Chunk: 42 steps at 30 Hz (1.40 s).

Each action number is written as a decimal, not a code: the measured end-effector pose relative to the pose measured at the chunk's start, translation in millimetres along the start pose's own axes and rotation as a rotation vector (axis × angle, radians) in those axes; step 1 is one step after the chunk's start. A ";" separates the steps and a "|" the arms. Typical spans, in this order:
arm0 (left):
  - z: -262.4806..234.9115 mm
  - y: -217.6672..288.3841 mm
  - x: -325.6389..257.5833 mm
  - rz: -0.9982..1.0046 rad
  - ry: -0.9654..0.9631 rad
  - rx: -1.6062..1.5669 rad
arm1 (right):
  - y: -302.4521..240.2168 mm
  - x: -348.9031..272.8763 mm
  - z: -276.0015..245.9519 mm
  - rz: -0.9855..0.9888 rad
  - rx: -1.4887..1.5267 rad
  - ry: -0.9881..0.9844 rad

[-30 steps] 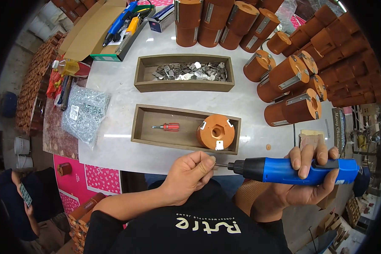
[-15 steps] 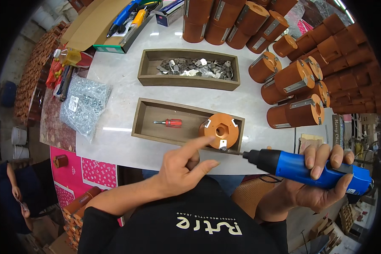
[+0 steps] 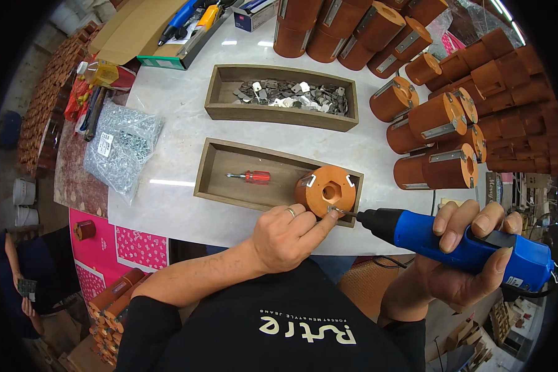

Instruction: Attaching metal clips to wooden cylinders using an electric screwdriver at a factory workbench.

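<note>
Gripping driver [image 3: 423, 235] in right hand [image 3: 456, 282], palm up, fingers wrapped; aiming bit [image 3: 347, 213] left at cylinder [image 3: 319, 190].
End face up in tray [image 3: 242, 201], right end; nearer left hand [image 3: 287, 239], bent wrist-low with index stretched to bit tip. Can't tell if pinching anything. Driver axis: mostly crosswise, tip slightly farther out.

1. A workshop: blue power screwdriver [image 3: 420, 235] above the bench [image 3: 186, 111].
2. Stacks of alike brown cylinders [image 3: 437, 170].
3. Bagged small metal parts [image 3: 124, 146].
4. Wooden tray [image 3: 279, 116] heaped with metal plates [image 3: 291, 98].
</note>
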<state>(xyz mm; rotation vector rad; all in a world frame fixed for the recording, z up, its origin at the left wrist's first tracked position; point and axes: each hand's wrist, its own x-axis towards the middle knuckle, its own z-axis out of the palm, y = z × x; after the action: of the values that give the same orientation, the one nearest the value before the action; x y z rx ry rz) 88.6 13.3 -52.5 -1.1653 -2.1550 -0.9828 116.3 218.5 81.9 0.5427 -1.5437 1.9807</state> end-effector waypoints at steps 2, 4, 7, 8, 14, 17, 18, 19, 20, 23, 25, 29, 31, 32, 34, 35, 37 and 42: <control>-0.2 2.1 1.2 0.003 0.012 -0.015 | 0.9 0.2 1.8 0.007 0.010 0.003; 1.5 2.1 2.4 -0.001 0.032 -0.017 | 1.2 1.2 3.2 0.010 0.014 0.005; -0.1 2.9 0.6 -0.011 0.027 -0.027 | 0.4 2.6 3.4 0.040 0.023 -0.011; -1.2 2.9 -0.2 -0.016 0.020 -0.031 | 0.4 3.4 4.1 0.033 0.025 -0.015; -9.1 1.5 8.7 -0.274 -0.015 -0.179 | 1.4 6.7 5.8 0.027 0.029 -0.019; -4.7 -0.9 9.5 -0.271 -0.018 -0.217 | 1.4 6.9 7.5 0.044 0.015 -0.022; -2.3 -1.2 7.7 -0.271 -0.008 -0.217 | 1.5 7.1 7.5 0.046 0.007 -0.029; 0.6 -1.6 5.3 -0.272 0.003 -0.218 | 1.7 7.3 7.5 0.049 -0.001 -0.035; 2.0 -1.7 4.0 -0.272 0.014 -0.218 | 2.2 7.5 7.6 0.049 0.004 -0.037; -0.3 0.6 6.5 -0.277 -0.004 -0.210 | 4.7 7.6 6.3 0.051 0.007 -0.040; -0.2 0.4 7.0 -0.268 0.007 -0.199 | 5.6 8.0 6.1 0.052 0.001 -0.040; -1.3 0.2 5.8 -0.250 0.001 -0.168 | 6.7 8.5 6.6 0.060 0.012 -0.045; -1.5 0.4 5.3 -0.250 0.002 -0.169 | 7.2 9.2 5.7 0.063 0.017 -0.059; -1.5 0.4 5.1 -0.249 0.003 -0.170 | 7.6 9.4 5.4 0.060 0.015 -0.061; 0.1 0.1 4.5 -0.239 0.016 -0.173 | 8.3 9.5 5.0 0.055 0.008 -0.065; 0.6 0.1 4.4 -0.234 0.022 -0.176 | 8.4 9.2 5.4 0.057 0.009 -0.056; -0.1 0.0 3.2 -0.239 0.025 -0.170 | 11.6 9.6 6.5 0.064 0.022 -0.049; -0.1 -0.2 3.6 -0.233 0.023 -0.170 | 14.0 12.1 11.0 0.062 -0.008 -0.035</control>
<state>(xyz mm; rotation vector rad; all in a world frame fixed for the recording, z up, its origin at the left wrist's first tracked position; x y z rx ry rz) 86.6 14.9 -50.0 -0.9864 -2.2608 -1.2957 97.8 207.6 81.9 0.5348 -1.6078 2.0205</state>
